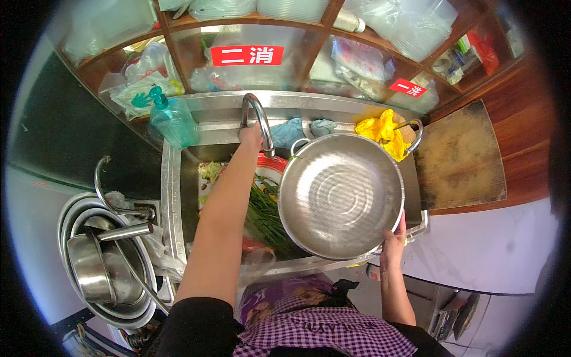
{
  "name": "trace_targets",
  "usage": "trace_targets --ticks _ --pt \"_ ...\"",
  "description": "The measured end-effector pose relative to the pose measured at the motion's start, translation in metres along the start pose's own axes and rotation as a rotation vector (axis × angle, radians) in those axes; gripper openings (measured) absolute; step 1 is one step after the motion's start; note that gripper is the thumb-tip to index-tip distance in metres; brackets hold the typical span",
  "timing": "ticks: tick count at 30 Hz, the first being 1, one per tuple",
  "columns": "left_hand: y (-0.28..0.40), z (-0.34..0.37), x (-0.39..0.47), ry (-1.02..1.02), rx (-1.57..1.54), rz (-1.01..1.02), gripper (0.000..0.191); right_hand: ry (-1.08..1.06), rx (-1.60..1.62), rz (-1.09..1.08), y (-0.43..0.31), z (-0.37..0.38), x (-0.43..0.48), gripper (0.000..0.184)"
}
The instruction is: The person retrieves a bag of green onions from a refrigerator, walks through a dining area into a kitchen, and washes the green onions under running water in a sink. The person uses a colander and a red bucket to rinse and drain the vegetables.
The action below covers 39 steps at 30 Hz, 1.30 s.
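A round stainless steel colander (341, 196) with two loop handles is tilted over the right part of the sink (171, 209). My right hand (393, 243) grips its lower right rim. A small green scrap clings to its upper left edge. At the base of the curved metal faucet (258, 111), my left hand (252, 136) closes on the fitting, its fingers partly hidden. Below my left forearm, long green stalks (263, 214), perhaps garlic chives, lie in the sink on a red and white basin (272, 165). Pale leafy scraps (209, 172) show farther left.
A teal pump bottle (174, 120), blue cloths (287, 133) and a yellow cloth (379, 127) sit along the sink's back. A second faucet (415, 134) is at right, beside a worn board (464, 160). Nested metal bowls and a pot (89, 267) stand left. Shelves (245, 22) hold plastic containers.
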<state>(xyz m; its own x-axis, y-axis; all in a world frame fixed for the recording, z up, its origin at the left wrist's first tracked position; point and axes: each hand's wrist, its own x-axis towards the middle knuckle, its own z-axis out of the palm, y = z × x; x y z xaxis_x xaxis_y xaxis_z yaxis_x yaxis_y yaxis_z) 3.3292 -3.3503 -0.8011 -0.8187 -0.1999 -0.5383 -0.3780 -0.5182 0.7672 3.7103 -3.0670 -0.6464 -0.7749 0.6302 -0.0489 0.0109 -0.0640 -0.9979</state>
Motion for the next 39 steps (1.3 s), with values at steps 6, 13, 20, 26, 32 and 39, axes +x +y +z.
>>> trace_targets --ticks 6,13,20,26,32,39 --pt "-0.023 -0.038 0.004 -0.313 0.059 0.031 0.028 -0.049 -0.018 0.021 0.015 0.012 0.008 0.081" --pt "-0.085 -0.055 -0.172 0.251 0.793 0.653 0.046 -0.236 -0.164 -0.193 0.05 0.079 0.008 0.073" --pt "-0.031 -0.046 -0.22 -0.521 -0.776 -0.203 0.031 -0.548 -0.857 -0.749 0.063 0.147 -0.028 0.057" --pt "-0.042 -0.069 -0.239 -0.513 -0.544 -0.09 0.034 -0.658 -0.781 -0.857 0.057 0.169 0.011 0.039" --pt "-0.046 -0.067 -0.24 -0.536 -0.386 0.04 0.042 -0.92 -1.008 -1.079 0.077 0.259 0.065 0.041" --pt "-0.038 -0.087 -0.219 -0.504 -0.291 0.047 0.041 -1.114 -0.702 -0.354 0.074 0.276 0.065 0.044"
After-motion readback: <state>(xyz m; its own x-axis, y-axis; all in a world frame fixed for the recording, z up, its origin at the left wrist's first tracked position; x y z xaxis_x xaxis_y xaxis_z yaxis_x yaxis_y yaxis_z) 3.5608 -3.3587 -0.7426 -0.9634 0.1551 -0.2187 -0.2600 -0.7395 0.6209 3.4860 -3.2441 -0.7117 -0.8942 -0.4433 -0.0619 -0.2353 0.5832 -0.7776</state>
